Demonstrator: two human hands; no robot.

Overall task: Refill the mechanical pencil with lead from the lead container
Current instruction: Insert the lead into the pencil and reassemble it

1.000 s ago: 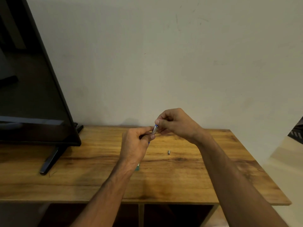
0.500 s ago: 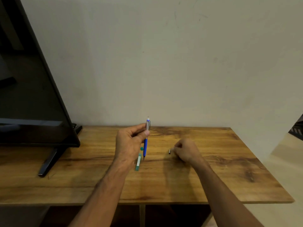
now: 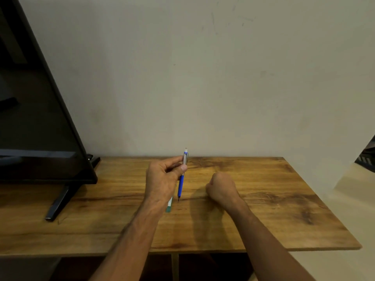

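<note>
My left hand (image 3: pixel 162 179) grips the blue and silver mechanical pencil (image 3: pixel 181 184) near its top. The pencil stands almost upright, white eraser end up, its tip just above the wooden table (image 3: pixel 280 201). The green and white lead container (image 3: pixel 169 206) lies flat on the table, mostly hidden under my left wrist. To the right of the pencil, my right hand (image 3: pixel 221 189) rests on the table with its fingers curled down. They cover the spot where the small metal pencil cap lay, so the cap is hidden.
A large black TV (image 3: pixel 40 118) stands at the left, with one foot (image 3: pixel 58 203) reaching toward the table's front. A bare wall runs along the back edge. The table ends at the right, with floor beyond it.
My right hand left the pencil's top and dropped to the table, closing over the small metal cap. My left hand turned the pencil upright and held it in place.
</note>
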